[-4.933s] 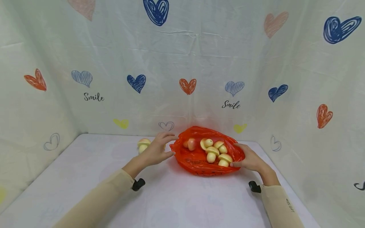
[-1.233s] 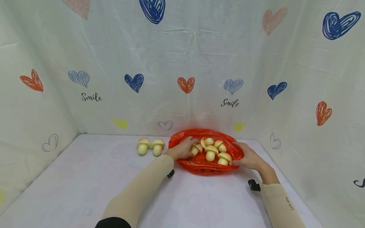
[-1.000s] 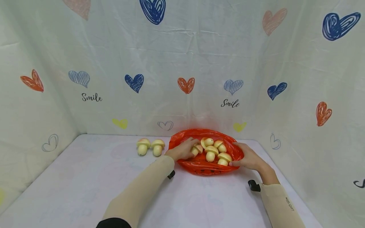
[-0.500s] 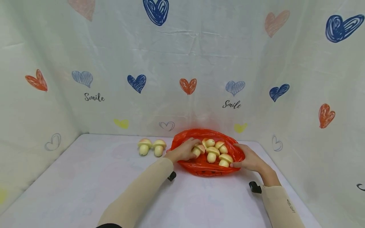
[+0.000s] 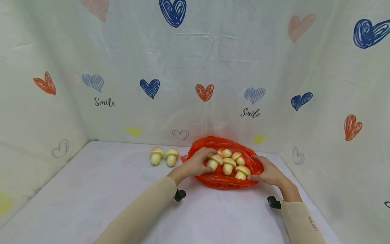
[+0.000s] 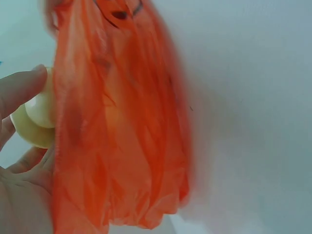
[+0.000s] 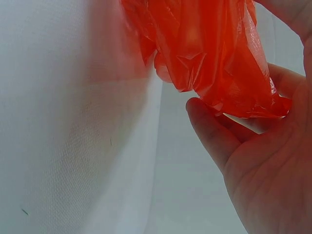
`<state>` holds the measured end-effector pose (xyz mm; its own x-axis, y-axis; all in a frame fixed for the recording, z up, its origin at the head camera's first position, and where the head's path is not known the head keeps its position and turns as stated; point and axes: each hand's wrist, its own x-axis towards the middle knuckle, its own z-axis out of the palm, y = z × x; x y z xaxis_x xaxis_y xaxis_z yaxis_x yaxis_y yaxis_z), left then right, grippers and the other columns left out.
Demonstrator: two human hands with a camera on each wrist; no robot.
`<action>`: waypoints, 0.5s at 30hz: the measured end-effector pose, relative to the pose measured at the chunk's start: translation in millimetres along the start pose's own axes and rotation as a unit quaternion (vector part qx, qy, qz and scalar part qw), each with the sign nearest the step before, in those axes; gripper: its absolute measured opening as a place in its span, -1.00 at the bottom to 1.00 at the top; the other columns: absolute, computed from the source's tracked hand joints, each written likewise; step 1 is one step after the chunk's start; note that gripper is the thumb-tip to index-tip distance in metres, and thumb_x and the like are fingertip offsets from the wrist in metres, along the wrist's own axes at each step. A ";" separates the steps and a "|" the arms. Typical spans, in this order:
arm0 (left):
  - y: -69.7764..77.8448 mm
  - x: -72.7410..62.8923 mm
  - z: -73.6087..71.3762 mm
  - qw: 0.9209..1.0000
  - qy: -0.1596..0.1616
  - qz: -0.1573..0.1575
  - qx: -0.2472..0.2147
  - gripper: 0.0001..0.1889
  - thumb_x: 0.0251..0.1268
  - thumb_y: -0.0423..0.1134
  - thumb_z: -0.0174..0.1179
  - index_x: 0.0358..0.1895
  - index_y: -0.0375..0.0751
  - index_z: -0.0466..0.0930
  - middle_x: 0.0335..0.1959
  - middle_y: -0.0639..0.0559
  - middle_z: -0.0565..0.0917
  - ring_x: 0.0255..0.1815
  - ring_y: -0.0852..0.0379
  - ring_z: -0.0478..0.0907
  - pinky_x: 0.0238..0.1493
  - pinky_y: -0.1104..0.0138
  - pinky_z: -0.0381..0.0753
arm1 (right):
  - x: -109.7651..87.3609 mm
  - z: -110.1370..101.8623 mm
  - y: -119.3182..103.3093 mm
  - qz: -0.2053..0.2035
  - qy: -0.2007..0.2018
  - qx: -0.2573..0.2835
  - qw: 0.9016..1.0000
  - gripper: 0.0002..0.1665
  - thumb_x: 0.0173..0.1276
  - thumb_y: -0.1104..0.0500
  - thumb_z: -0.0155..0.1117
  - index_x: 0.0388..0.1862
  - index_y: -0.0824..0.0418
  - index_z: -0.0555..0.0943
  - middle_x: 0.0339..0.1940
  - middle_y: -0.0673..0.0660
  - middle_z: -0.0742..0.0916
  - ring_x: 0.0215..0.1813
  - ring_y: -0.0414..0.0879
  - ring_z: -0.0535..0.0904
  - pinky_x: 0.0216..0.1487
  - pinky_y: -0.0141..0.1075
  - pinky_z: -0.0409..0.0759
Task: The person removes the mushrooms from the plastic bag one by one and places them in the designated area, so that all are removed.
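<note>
A red plastic bag (image 5: 219,183) lies on the table with its mouth facing me. My left hand (image 5: 196,164) reaches over the bag's left side and grips a toy mushroom (image 5: 213,162), pale stem and pinkish-yellow cap, between thumb and fingers. In the left wrist view the bag's wall hides part of that mushroom (image 6: 41,109). Several similar mushrooms (image 5: 228,166) sit inside the bag, to the right of the held one. My right hand (image 5: 269,171) holds the bag's right edge, thumb at the near rim and fingers behind, as the right wrist view also shows.
Two more toy mushrooms (image 5: 156,156) stand side by side on the white-covered table (image 5: 122,176), left of the bag. Behind, a pale curtain (image 5: 170,112) printed with hearts hangs close to the bag and closes off both sides.
My left hand went from beside the bag into its mouth and took hold of the leftmost mushroom there; lately its wrist has drawn back slightly. The right hand stays at the bag's edge.
</note>
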<state>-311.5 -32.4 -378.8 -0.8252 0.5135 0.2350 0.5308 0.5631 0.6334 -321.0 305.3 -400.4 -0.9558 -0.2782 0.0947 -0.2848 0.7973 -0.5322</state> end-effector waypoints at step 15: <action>3.9 -56.7 -33.4 0.996 0.036 0.044 -0.062 -0.40 0.13 -0.35 0.34 0.26 0.01 0.37 0.19 0.12 0.40 0.04 0.14 0.43 -0.15 0.37 0.61 | -1.5 -1.4 0.1 0.007 -0.001 0.007 1.000 0.21 -0.13 -0.19 0.54 0.45 0.15 0.18 0.38 0.30 0.30 0.32 0.32 0.24 0.08 0.23 0.46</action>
<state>-269.0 -80.9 -365.0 -0.7901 0.5079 0.3431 0.5779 0.4308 0.6931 -319.7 306.5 -399.4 -0.9597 -0.2674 0.0859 -0.2699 0.7931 -0.5460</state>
